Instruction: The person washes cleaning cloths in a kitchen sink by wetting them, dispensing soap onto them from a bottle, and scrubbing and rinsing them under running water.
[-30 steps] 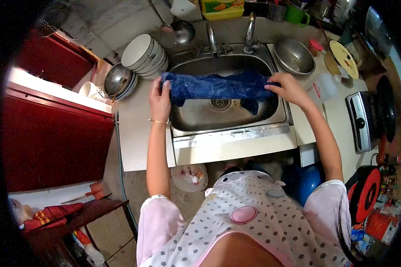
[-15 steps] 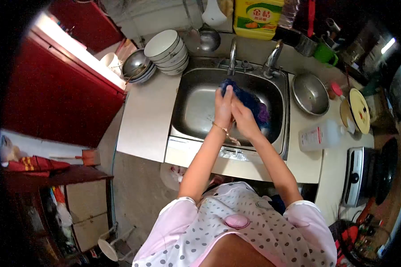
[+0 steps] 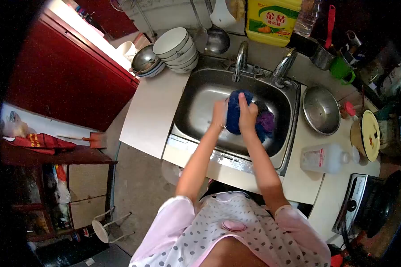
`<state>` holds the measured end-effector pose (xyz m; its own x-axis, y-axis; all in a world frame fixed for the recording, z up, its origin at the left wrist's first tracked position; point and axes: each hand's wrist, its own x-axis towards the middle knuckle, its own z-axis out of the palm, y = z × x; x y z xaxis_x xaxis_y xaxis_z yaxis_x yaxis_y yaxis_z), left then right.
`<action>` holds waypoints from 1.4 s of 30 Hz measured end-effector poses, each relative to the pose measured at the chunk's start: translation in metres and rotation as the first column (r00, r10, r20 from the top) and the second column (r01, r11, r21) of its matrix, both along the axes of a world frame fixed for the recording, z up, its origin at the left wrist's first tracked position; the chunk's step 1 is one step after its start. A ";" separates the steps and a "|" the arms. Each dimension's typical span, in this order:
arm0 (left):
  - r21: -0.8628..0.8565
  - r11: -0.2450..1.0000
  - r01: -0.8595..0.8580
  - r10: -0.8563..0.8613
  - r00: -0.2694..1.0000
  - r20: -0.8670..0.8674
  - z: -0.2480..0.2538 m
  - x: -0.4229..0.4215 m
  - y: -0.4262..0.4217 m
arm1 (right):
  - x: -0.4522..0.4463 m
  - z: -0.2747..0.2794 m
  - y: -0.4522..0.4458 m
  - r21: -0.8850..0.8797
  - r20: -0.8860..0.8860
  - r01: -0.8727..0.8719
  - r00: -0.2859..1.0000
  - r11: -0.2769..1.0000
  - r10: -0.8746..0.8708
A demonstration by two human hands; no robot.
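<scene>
A dark blue cloth [image 3: 234,116], bunched up, is held over the sink [image 3: 195,98] basin between my two hands. My right hand [image 3: 248,116] is closed on its right side, with the thumb lying along the top. On the left side, my left hand [image 3: 218,115] grips the cloth's edge, its fingers partly hidden and blurred by motion. A purple mesh-like bundle [image 3: 266,121] lies in the sink to the right of my right hand, with more dark blue material beside it. The faucet [image 3: 240,60] stands just beyond the cloth; no water stream is visible.
Stacked bowls [image 3: 176,46] stand left of the sink. A second faucet [image 3: 284,66], a metal bowl [image 3: 321,110] and a clear plastic jug [image 3: 323,158] are on the right. Behind is a yellow detergent bottle [image 3: 272,22]. A stove [image 3: 354,200] sits at far right.
My hands were pressed together over the cloth; now they are apart, with the cloth lifted and spread between them. The camera view has shifted and tilted slightly.
</scene>
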<state>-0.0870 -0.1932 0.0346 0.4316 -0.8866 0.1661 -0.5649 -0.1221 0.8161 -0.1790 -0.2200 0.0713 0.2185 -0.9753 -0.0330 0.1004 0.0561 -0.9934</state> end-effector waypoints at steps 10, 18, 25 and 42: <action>-0.281 0.943 -0.177 0.129 0.975 -0.180 0.025 -0.014 0.004 | 0.033 -0.026 -0.004 -0.290 -0.278 -0.323 0.929 0.901 0.243; -0.053 0.951 -0.304 0.073 0.390 -0.918 0.028 0.038 0.000 | 0.038 -0.027 0.039 -0.195 -0.068 -0.504 0.863 0.842 0.501; 0.039 0.844 -0.535 -0.056 -0.160 -0.986 0.037 0.028 0.003 | 0.050 -0.049 0.043 0.050 -0.017 0.183 0.983 0.982 -0.183; -0.387 0.910 -0.150 -0.318 0.345 -0.883 0.026 -0.008 0.041 | 0.046 0.007 0.016 -0.224 -0.068 -0.122 0.992 0.967 0.109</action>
